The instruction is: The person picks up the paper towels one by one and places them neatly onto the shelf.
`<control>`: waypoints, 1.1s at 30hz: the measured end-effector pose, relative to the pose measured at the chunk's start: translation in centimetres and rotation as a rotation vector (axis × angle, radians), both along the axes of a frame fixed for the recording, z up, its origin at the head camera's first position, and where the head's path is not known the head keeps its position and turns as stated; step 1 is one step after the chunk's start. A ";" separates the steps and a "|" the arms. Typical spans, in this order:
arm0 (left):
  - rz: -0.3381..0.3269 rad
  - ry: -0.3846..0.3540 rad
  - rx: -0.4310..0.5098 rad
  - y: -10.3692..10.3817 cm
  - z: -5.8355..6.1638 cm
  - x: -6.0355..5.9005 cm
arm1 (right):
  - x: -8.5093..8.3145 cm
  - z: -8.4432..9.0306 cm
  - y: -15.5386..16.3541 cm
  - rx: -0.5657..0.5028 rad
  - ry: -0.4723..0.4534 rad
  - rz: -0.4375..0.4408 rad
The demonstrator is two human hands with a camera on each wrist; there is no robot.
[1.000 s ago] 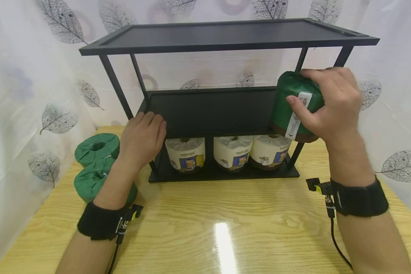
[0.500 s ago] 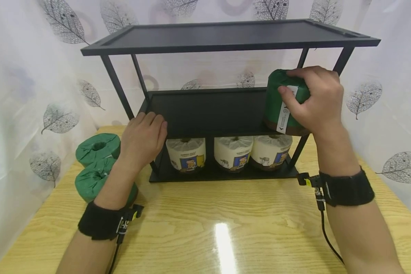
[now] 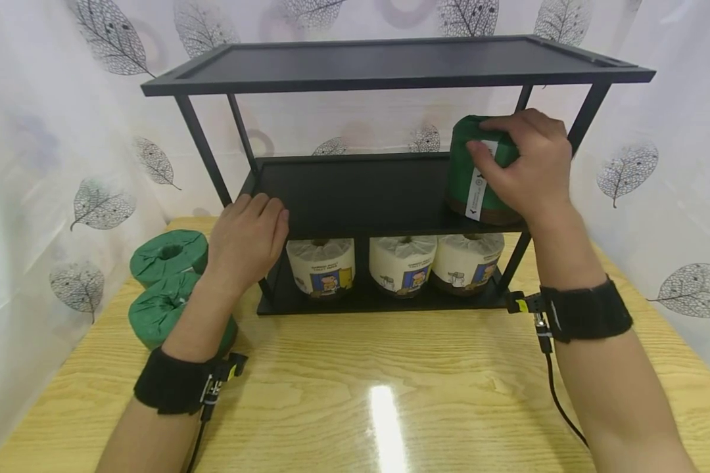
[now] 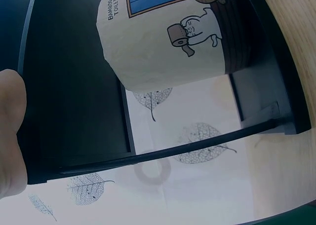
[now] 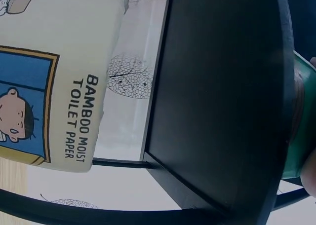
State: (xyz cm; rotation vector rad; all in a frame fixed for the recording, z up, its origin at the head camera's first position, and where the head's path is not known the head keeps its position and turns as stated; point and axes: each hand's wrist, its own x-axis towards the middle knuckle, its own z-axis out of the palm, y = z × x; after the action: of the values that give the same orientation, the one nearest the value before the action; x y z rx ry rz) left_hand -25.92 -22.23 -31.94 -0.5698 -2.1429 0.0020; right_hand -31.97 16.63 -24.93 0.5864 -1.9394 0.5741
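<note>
My right hand (image 3: 529,161) grips a green-wrapped toilet paper roll (image 3: 480,194) with a white label, thumb on the front and fingers over the top. The roll stands upright at the right end of the black rack's middle shelf (image 3: 361,194). In the right wrist view, part of the green roll (image 5: 301,121) shows past the shelf edge. My left hand (image 3: 245,240) holds the left front corner of that shelf, fingers curled over its edge. In the left wrist view, the left hand (image 4: 11,133) shows at the frame's left side against the shelf.
Several cream toilet paper rolls (image 3: 403,266) with cartoon prints stand on the bottom shelf. Two green-wrapped rolls (image 3: 168,253) sit on the wooden table (image 3: 331,368), left of the rack and beside my left forearm. A top shelf (image 3: 390,62) spans above. A leaf-patterned curtain (image 3: 674,197) hangs behind.
My right hand has carried the green toilet paper roll leftward and inward, from beyond the right front of the middle shelf onto its right end. The left hand has stayed in place.
</note>
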 end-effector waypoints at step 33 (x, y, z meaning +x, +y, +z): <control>-0.021 0.016 -0.006 0.0 -0.4 0.0 | -0.3 -4.1 1.9 -0.104 -0.119 0.111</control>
State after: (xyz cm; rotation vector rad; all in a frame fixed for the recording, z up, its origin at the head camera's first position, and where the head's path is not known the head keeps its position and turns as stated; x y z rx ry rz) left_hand -25.88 -22.25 -32.31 -0.5943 -2.1218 0.0017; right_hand -32.29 18.55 -29.00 0.6077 -1.9831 0.7913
